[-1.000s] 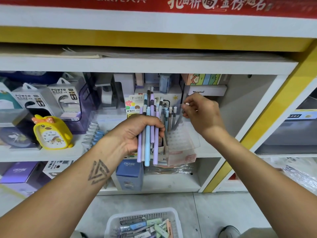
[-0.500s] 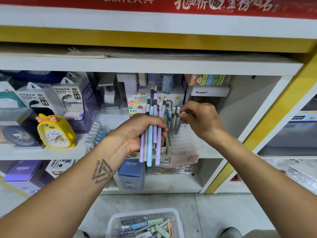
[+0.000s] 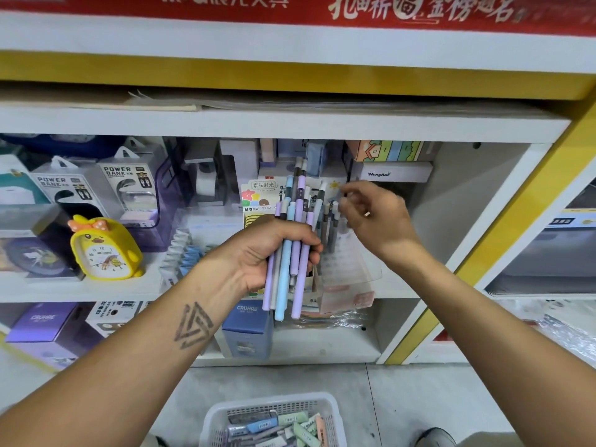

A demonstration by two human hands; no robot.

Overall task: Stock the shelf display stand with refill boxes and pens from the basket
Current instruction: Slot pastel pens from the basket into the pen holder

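While the left hand [image 3: 267,253] grips the pen bundle [image 3: 290,253], right fingers [image 3: 346,196] hover loosely curled, empty. Slack grip could spill pens toward the basket [image 3: 329,411] at six o'clock.

Your left hand [image 3: 271,253] grips a bundle of pens [image 3: 292,250], lilac, pale blue and grey, held upright in front of the white shelf [image 3: 96,287]. Your right hand [image 3: 375,221] hovers just right of the bundle, fingers loosely curled and blurred, above a clear display stand [image 3: 346,272] where a few grey pens [image 3: 332,224] stand upright. A yellow duck clock [image 3: 104,250] sits on the shelf to the left. On the floor below, a white basket [image 3: 222,414] holds small refill boxes [image 3: 283,425].
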